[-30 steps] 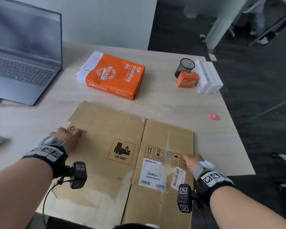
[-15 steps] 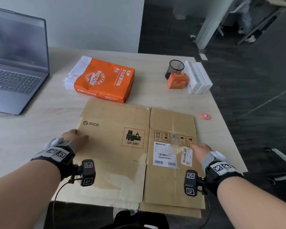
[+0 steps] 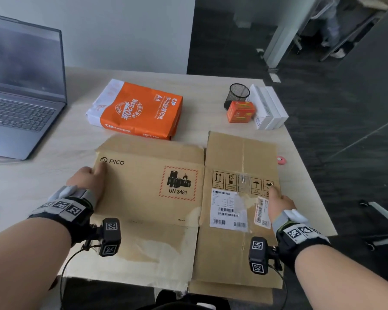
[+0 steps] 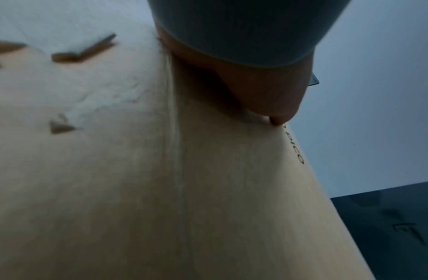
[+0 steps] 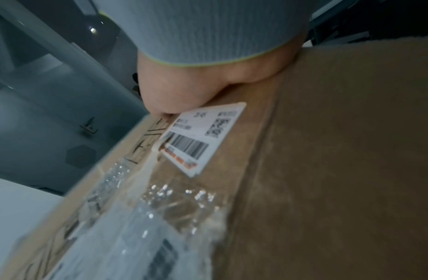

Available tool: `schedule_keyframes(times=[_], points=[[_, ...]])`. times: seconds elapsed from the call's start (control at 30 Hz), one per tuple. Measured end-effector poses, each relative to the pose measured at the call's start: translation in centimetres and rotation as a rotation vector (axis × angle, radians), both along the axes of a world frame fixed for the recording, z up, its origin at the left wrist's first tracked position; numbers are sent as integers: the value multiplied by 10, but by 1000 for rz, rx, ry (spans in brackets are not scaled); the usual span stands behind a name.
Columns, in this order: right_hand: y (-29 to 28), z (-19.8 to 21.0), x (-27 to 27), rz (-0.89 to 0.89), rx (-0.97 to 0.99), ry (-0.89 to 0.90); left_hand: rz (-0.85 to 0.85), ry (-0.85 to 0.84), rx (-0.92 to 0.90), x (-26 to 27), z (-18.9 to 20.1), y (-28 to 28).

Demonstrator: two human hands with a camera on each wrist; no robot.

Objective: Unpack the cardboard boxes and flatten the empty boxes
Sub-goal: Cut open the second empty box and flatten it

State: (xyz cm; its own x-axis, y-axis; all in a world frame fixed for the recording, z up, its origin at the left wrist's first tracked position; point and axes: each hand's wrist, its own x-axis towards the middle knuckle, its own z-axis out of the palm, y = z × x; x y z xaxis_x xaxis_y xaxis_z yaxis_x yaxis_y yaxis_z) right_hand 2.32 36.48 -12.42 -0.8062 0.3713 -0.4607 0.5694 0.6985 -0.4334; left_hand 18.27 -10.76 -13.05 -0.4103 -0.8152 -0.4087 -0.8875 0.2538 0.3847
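Note:
A flattened brown cardboard box (image 3: 148, 191), printed PICO and UN 3481 and carrying white shipping labels, lies on the table (image 3: 54, 151) with its near end hanging over the front edge. My left hand (image 3: 87, 182) grips its left edge beside the PICO logo, thumb on top and fingers hidden beneath. At the right edge, by the labels, my right hand (image 3: 278, 202) holds it the same way. The left wrist view shows the thumb (image 4: 268, 91) pressed on the cardboard (image 4: 136, 189). In the right wrist view the hand (image 5: 184, 85) sits on the cardboard (image 5: 340, 151).
An open laptop (image 3: 20, 97) stands at the far left. An orange ream of A4 paper (image 3: 139, 110) lies just behind the box. At the back right are a black mesh cup (image 3: 239, 93), a small orange box (image 3: 240, 111) and white boxes (image 3: 269, 108). A pink disc (image 3: 281, 159) lies by the right edge.
The flattened box has squared up and its near end now overhangs the front edge. Both hands moved from resting on top to gripping its left and right edges.

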Motion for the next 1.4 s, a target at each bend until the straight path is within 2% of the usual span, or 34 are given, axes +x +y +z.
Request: schedule_keyframes(times=[0.13,0.3,0.4,0.47,0.53,0.6,0.67,0.77,0.9,1.0,1.1,1.17,1.3,1.4], points=[[-7,-17,9,32,5,-99,-33,-55,2,9,-4,-5],[-8,-34,32,110,114,-222,-173,-323,-6,25,-12,6],[-10,-45,36,81,102,-216,-168,-336,16,23,-14,19],[-16,-33,37,33,83,-232,-135,-356,55,19,-13,20],[-11,-22,35,-22,62,-304,-79,-331,121,17,-15,14],[-7,-17,31,11,24,-315,-69,-283,186,14,-19,9],[2,-19,32,36,61,-362,-102,-286,186,10,-18,17],[13,-32,34,15,42,-328,-126,-286,181,3,-16,37],[26,-32,38,-31,-42,-332,-56,-268,178,1,-15,43],[49,-35,38,-13,-36,-363,-25,-224,204,-5,-15,54],[66,-25,47,-97,-31,-286,-53,-193,236,-13,-7,77],[86,-14,50,-167,-59,-232,-130,-160,261,-22,1,96],[141,-3,48,-244,-53,-90,-208,-58,273,-51,16,136],[191,2,52,-301,5,-52,-260,36,229,-83,25,186]])
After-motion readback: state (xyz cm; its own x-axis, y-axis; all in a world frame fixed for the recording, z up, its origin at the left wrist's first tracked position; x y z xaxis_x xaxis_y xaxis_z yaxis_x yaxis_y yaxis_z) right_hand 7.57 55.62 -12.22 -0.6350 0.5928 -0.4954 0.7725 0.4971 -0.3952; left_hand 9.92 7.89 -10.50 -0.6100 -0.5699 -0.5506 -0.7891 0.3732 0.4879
